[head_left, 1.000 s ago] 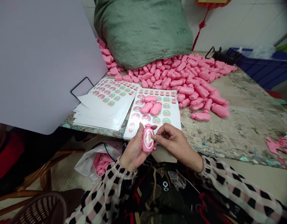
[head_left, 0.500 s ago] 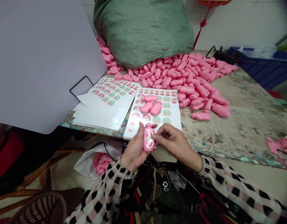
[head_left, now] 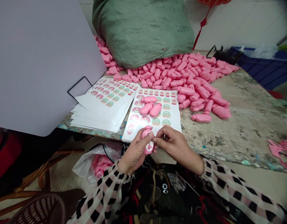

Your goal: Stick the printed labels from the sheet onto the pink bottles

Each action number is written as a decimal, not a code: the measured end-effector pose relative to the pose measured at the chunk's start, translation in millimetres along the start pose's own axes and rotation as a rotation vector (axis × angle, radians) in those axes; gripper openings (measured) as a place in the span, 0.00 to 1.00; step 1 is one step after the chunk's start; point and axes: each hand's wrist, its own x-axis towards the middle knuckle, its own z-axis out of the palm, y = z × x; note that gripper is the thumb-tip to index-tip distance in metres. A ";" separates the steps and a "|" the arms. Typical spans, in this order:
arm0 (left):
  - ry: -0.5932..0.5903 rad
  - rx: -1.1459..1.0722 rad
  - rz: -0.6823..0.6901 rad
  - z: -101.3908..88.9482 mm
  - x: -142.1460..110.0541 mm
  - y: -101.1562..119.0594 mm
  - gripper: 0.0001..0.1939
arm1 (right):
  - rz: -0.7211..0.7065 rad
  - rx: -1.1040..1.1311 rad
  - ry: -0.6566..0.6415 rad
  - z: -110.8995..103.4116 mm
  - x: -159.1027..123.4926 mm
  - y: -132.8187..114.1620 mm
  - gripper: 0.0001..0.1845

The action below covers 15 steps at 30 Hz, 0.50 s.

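My left hand (head_left: 134, 152) is closed around a small pink plastic bottle (head_left: 148, 150), its cap end toward the table. A white-edged oval label (head_left: 149, 145) sits on the bottle's front, and my left thumb lies across its upper part. My right hand (head_left: 175, 143) is at the bottle's right side, thumb and forefinger pinched at the label's edge; whatever lies between those fingertips is too small to make out. Just beyond, three pink bottles (head_left: 155, 110) rest on a stack of sticker sheets (head_left: 176, 121) printed with pink and green labels.
More sticker sheets (head_left: 99, 119) lie to the left, by a large pale panel (head_left: 45, 62). Behind is a heap of pink bottles (head_left: 181, 82) under a green sack (head_left: 143, 34). Below the table edge, a clear bag (head_left: 85, 168) holds pink pieces. Pink scraps (head_left: 280, 147) lie at right.
My left thumb has moved from the bottle's side onto its label. My right fingertips have shifted from the label's face to its right edge. The bottle sits slightly lower.
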 end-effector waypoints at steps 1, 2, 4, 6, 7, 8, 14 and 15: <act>-0.001 0.030 0.003 -0.5 0.4 0.0 0.19 | 0.014 0.003 -0.025 -0.5 0.6 1.2 0.11; 0.001 0.052 0.011 -1.0 1.1 -0.2 0.18 | 0.027 0.010 -0.052 -1.1 1.2 2.2 0.11; 0.020 0.073 0.043 -1.1 3.0 -1.2 0.17 | 0.035 0.018 -0.098 -3.2 2.9 3.0 0.10; 0.037 0.061 0.076 0.1 5.2 -2.7 0.18 | 0.015 0.010 -0.118 -6.7 4.8 1.8 0.09; 0.038 0.047 0.084 1.3 6.4 -3.6 0.18 | 0.005 0.001 -0.122 -8.9 5.7 0.8 0.08; 0.033 0.034 0.086 2.9 7.6 -4.6 0.18 | 0.000 -0.005 -0.128 -11.1 6.5 -0.4 0.08; -0.005 0.003 0.079 14.2 14.0 -9.0 0.19 | 0.054 0.063 -0.116 -20.8 9.9 4.8 0.09; -0.002 0.001 0.078 15.1 14.7 -8.0 0.19 | 0.074 0.084 -0.107 -23.3 10.7 8.2 0.09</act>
